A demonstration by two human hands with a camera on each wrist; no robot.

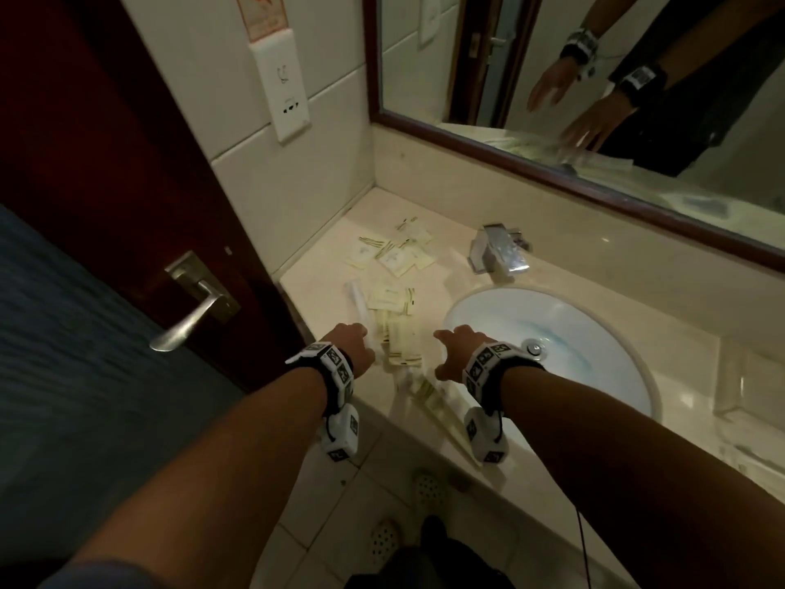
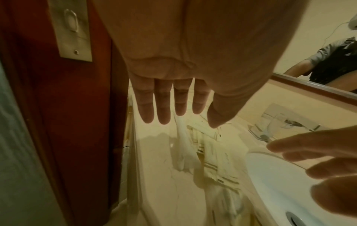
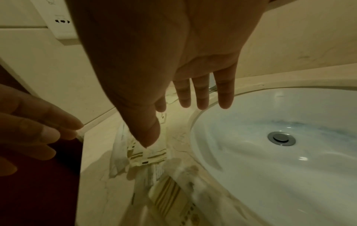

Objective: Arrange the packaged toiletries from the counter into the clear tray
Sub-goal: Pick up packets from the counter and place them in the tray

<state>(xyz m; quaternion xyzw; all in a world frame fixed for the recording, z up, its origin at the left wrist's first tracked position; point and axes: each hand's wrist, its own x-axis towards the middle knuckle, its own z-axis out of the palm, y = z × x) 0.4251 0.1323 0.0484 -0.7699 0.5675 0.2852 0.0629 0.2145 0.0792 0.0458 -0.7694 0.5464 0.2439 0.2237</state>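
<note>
Cream packaged toiletries lie scattered on the beige counter [image 1: 323, 286]: a far cluster of sachets [image 1: 395, 250], a nearer pile [image 1: 391, 297], and long striped packets [image 1: 403, 346] between my hands. More long packets [image 1: 437, 403] show blurred at the counter's front edge. My left hand [image 1: 357, 344] hovers palm down over the left of the pile with straight fingers [image 2: 164, 110], holding nothing. My right hand [image 1: 452, 348] hovers to the right, by the sink rim, its fingers [image 3: 201, 97] also spread and empty. A clear tray-like box [image 1: 747, 388] stands right of the sink.
A white oval sink [image 1: 552, 333] with a drain fills the counter's middle, and a chrome faucet [image 1: 497, 248] stands behind it. A dark red door [image 1: 127, 206] with a lever handle borders the counter's left end. A mirror [image 1: 594, 78] hangs above.
</note>
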